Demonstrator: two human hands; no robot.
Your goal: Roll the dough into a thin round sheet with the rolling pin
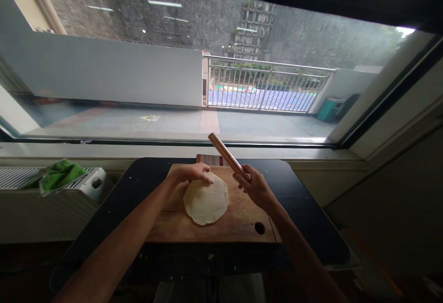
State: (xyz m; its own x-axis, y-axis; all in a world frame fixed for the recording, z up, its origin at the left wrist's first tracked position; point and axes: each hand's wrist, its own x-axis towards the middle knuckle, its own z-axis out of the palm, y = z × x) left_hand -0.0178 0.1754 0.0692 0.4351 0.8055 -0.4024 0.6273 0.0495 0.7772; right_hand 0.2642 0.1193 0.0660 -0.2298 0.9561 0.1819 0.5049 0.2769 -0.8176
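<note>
- red-and-white packet (207, 159): print too small to read; lies beyond flat round pale dough disc (206, 200)
- left hand (194, 173): grip open, fingertips resting on dough disc's far edge
- right hand (254, 185): grip closed around thin wooden rolling pin (226, 155), just right of dough disc

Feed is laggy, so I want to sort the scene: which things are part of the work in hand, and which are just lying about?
In hand: dough round, touched by the left hand; rolling pin, gripped in the right hand; wooden board beneath the dough.
Lying about: green cloth on the white appliance; red-edged item behind the board.
</note>
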